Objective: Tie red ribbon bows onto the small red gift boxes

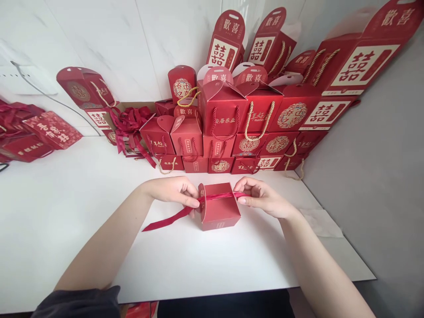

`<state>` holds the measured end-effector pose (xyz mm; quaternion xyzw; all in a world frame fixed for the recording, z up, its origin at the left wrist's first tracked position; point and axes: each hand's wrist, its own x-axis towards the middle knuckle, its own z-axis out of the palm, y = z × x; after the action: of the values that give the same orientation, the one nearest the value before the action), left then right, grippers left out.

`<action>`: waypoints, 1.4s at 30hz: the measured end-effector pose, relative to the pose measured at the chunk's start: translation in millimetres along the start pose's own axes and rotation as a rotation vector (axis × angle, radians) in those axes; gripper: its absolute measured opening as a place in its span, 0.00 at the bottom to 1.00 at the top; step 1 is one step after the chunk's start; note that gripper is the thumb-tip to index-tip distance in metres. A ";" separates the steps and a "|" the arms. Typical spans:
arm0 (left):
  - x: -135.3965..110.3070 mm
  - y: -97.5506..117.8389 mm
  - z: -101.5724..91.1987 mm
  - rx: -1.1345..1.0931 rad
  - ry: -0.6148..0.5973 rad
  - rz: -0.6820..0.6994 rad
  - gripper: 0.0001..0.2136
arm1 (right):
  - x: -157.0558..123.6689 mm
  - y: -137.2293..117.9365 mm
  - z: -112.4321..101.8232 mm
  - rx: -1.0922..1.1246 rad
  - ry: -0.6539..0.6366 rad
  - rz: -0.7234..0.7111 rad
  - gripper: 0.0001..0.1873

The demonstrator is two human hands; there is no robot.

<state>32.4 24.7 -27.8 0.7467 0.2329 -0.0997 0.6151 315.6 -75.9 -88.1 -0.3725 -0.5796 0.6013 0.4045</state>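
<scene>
Small red card gift box [220,216] sits on white worktop [185,265], approx. mid, btwn the person's two hands. Shiny deep-red ribbon [165,224] runs across box top, side to side; one long tail trails off L & fwd, down twd the worktop. Left hand [182,193] has ribbon pinched btwn thumb & fingers right at box's L end, close by its rounded flap [201,190]; a few fingertips hidden there. Right hand [260,196] grips the ribbon's other end btwn thumb & index at box's R edge, remaining fingers curled.

Just behind: big stack of red card gift boxes [225,115], several rows high, some corded in gold or red, w/ gold or white-panel lettering; blocks the way to white marble-look tiled wall [179,31]. L end of stack: brown cardboard carton [150,106], crammed w/ loose tangle of dark-red ribbons [130,121], ends spilling over front. Red box w/ gold oval print [79,90] stands higher up, L of that. Far L, heap of red packaging [23,148] incl. patterned red card w/ white lettering [53,130]. R side: grey wall panel [374,176] closes off that edge; thin pale sheet [321,223] lies flat beside it, well apart from box. Dark sleeve [82,302] low L.
</scene>
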 end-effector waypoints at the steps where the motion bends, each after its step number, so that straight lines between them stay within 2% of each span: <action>1: 1.0 0.9 1.6 0.014 0.032 -0.001 0.10 | -0.2 -0.2 -0.2 -0.023 0.017 -0.010 0.10; 6: -2.7 6.4 4.0 0.089 0.059 -0.016 0.11 | -2.7 1.6 -5.7 -0.125 0.055 0.001 0.13; 10: -5.1 11.1 5.4 0.123 0.083 -0.011 0.11 | -6.0 1.1 -11.7 -0.104 0.084 -0.047 0.16; 14: -3.9 12.2 6.6 0.132 0.137 -0.015 0.11 | -11.1 -1.2 -20.8 -0.039 0.123 -0.031 0.17; 17: -8.4 11.2 3.3 0.082 0.114 -0.025 0.09 | -15.9 -4.3 -29.6 -0.030 0.176 -0.016 0.17; 22: -29.1 11.8 -9.9 -0.003 0.046 -0.015 0.08 | -25.7 -22.2 -39.6 -0.063 0.279 -0.032 0.18; 25: -39.3 14.6 -15.6 0.028 0.081 0.062 0.08 | -28.2 -42.7 -36.6 -0.132 0.331 -0.073 0.17; 28: -42.7 19.4 -15.3 0.060 0.179 0.172 0.09 | -24.9 -66.5 -27.7 -0.223 0.366 -0.137 0.16; 31: -41.8 26.9 -10.8 0.001 0.287 0.294 0.13 | -17.3 -87.1 -18.8 -0.281 0.420 -0.206 0.15; 34: -39.9 38.4 -7.4 -0.130 0.438 0.485 0.15 | -8.2 -100.1 -13.3 -0.270 0.497 -0.274 0.16; 38: -32.1 60.6 -3.8 -0.376 0.689 0.749 0.11 | 2.8 -107.2 -6.7 -0.200 0.568 -0.413 0.15; 40: -21.7 72.2 2.9 -0.454 0.835 0.812 0.12 | 7.5 -107.6 -0.4 -0.205 0.601 -0.471 0.13; 42: -5.7 80.6 14.2 -0.475 0.941 0.777 0.11 | 11.8 -105.8 7.9 -0.247 0.626 -0.494 0.11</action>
<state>67.3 -1.2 41.8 0.5840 0.2061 0.5215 0.5869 309.4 -68.1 18.2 -0.4329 -0.5684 0.2698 0.6455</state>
